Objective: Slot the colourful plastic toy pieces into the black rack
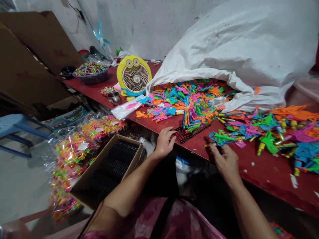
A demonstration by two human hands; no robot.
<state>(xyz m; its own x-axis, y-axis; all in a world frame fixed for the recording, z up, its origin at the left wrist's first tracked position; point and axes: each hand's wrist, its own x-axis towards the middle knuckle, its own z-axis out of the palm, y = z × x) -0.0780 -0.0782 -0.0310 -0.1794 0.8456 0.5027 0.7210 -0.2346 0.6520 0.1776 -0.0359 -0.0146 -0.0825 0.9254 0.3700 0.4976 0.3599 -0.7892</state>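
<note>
My left hand (164,142) is at the table's front edge, thumb and fingers apart, its fingertips at the left end of a black grid rack (181,135). Whether they touch the rack I cannot tell. Bright flat plastic toys (195,118) stand packed in rows on the rack. Just right of it, my right hand (226,162) is closed, thumb and fingers pinching a small plastic toy (221,137) in green and blue. A yellow tip sticks out left of the thumb. More toys with yellow striped tubes (269,142) lie loose to the right.
A big white sack (239,43) spills coloured plastic pieces (171,96) across the red table (249,171). Farther left are a yellow fan (136,74), a metal cup (114,98) and a basin (96,79). A carton (84,179) of black racks and bagged toys (72,147) stand below.
</note>
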